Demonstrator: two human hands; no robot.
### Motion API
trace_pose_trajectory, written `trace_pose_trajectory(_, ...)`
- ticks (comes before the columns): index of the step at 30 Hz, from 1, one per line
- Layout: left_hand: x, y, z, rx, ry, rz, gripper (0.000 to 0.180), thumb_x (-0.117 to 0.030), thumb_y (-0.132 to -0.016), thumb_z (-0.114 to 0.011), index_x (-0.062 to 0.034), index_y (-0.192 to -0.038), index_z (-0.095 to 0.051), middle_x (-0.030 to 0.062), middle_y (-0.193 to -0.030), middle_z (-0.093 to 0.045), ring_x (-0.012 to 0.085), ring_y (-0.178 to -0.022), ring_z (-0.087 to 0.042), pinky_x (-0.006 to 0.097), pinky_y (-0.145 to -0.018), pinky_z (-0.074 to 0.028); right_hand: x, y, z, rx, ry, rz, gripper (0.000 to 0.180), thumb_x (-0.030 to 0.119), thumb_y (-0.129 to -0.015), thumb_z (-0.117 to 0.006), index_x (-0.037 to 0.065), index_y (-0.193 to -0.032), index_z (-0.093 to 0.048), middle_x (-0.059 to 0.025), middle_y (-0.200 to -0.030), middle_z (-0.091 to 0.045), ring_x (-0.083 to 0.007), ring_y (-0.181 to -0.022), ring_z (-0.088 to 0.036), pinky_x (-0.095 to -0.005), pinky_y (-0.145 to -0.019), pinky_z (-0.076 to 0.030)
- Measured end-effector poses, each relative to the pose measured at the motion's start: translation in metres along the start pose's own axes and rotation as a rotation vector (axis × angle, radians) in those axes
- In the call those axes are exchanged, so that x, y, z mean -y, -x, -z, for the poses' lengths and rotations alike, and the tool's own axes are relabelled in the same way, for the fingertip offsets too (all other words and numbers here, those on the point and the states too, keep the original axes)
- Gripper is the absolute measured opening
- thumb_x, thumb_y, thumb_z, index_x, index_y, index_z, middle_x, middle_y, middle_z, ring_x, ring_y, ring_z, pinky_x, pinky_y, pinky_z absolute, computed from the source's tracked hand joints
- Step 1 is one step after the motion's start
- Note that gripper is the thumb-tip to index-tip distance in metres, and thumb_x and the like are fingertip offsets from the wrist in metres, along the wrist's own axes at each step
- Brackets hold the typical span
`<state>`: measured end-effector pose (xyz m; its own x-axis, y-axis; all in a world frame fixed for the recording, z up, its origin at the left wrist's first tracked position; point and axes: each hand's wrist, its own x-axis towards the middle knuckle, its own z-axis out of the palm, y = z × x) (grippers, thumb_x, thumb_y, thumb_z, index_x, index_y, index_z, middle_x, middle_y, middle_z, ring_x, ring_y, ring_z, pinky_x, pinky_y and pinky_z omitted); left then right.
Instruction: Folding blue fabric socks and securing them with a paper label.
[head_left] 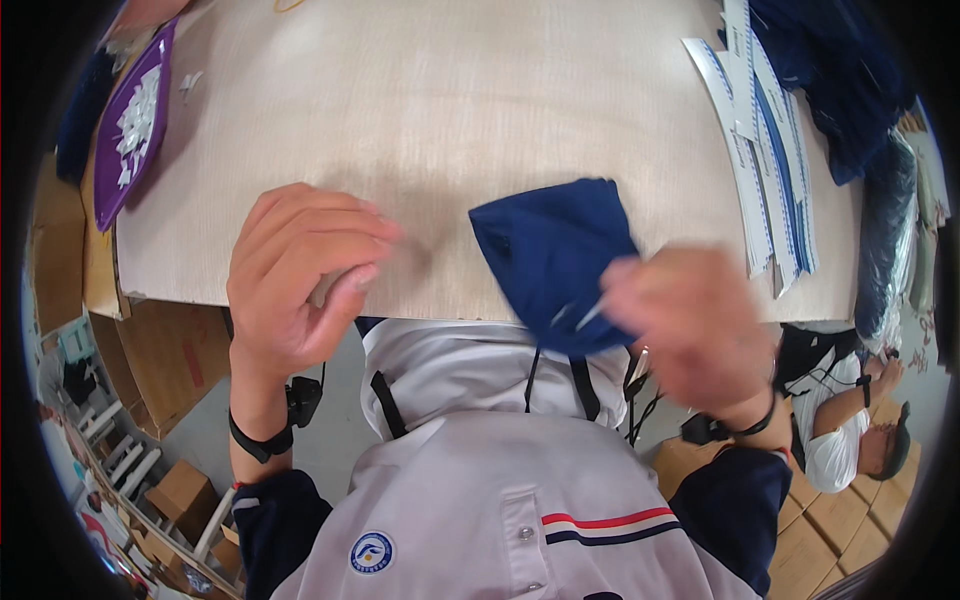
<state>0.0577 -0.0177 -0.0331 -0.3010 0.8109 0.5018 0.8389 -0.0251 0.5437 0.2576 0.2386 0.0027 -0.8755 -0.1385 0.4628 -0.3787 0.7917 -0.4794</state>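
A small piece of navy blue cloth (560, 255) lies at the table's near edge, its lower part hanging over toward me. My right hand (690, 320), smeared by motion, closes its fingers on the right side of that cloth. A thin white sliver (590, 312) shows beside its fingertips; what it is I cannot make out. To the left of the cloth, my left hand (305, 275) is held above the table edge. Its fingers curve, the thumb stands apart, and nothing is between them.
Long white printed strips (765, 160) lie along the table's right side, with dark blue fabric (840, 80) behind them. A purple tray (107, 185) of small white pieces stands at the left edge. Cardboard boxes (165, 360) are below left. Another person (840, 430) is at the lower right.
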Motion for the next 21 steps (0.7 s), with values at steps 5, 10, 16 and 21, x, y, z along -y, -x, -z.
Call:
trace_pose_trajectory(5, -0.005, -0.003, -0.012, -0.018, -0.255, 0.073, 0.021, 0.000, -0.073, -0.075, -0.0080, -0.091, -0.068, 0.0046, -0.093, -0.072, 0.0283, -0.089, -0.067, 0.039, -0.079, -0.050, -0.056, -0.073, 0.055, -0.063, -0.030, -0.406, 0.025, 0.010, -0.101, -0.065, 0.001, -0.124, -0.071, -0.0071, -0.116, -0.073, -0.0100, -0.098, -0.067, -0.0238, -0.093, -0.052)
trace_pose_trajectory(10, -0.001, -0.002, -0.015, -0.014, -0.247, 0.052, 0.024, -0.001, -0.072, -0.076, -0.0084, -0.093, -0.067, 0.0047, -0.095, -0.070, 0.0282, -0.090, -0.066, 0.039, -0.080, -0.049, -0.144, -0.097, 0.052, 0.040, 0.506, -0.220, 0.035, 0.017, -0.101, -0.061, -0.006, -0.127, -0.064, -0.0187, -0.130, -0.067, -0.0296, -0.125, -0.061, -0.0379, -0.110, -0.045)
trace_pose_trajectory(16, -0.005, 0.000, -0.009, 0.005, -0.273, 0.068, 0.025, -0.005, -0.071, -0.078, -0.0102, -0.093, -0.067, 0.0032, -0.098, -0.069, 0.0270, -0.091, -0.066, 0.041, -0.079, -0.050, -0.146, -0.085, 0.027, 0.394, 0.391, 0.032, 0.056, 0.032, -0.108, -0.049, 0.002, -0.156, -0.041, -0.0173, -0.165, -0.034, -0.0299, -0.156, -0.025, -0.0418, -0.128, -0.017)
trace_pose_trajectory(21, -0.003, -0.001, -0.008, 0.045, -0.201, 0.113, 0.024, -0.012, -0.073, -0.080, -0.0117, -0.092, -0.067, 0.0025, -0.097, -0.068, 0.0247, -0.091, -0.065, 0.040, -0.078, -0.050, -0.148, -0.087, 0.024, 0.559, 0.403, -0.070, 0.065, 0.041, -0.109, -0.040, 0.004, -0.161, -0.029, -0.0176, -0.169, -0.022, -0.0297, -0.158, -0.017, -0.0431, -0.128, -0.010)
